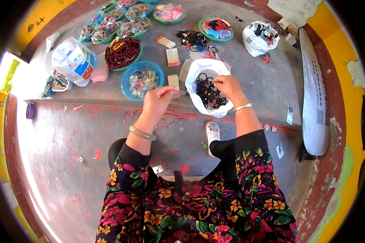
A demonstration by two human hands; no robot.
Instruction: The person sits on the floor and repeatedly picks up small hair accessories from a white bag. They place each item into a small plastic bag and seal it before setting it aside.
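Observation:
My left hand (155,103), with a pale bangle at its wrist, pinches a small clear plastic bag (177,94) with a reddish edge. It is between a blue basin (126,91) of small bagged trinkets and a white plastic bag (194,102). That bag stands open, its rim folded out, and holds many black hair ties (209,92), some with small coloured ornaments. Over its right side is my right hand (229,88), a silver bracelet at its wrist. Thumb and forefinger are pressed together above the hair ties; whatever is between them is too small to make out.
Small open boxes (173,56) lie beyond my hands. A green basin of dark red beads (123,52), other filled basins (137,25) and a printed white carrier bag (74,60) stand farther left. Another white bag (258,43) is at right. The raised ledge's edge runs below my hands.

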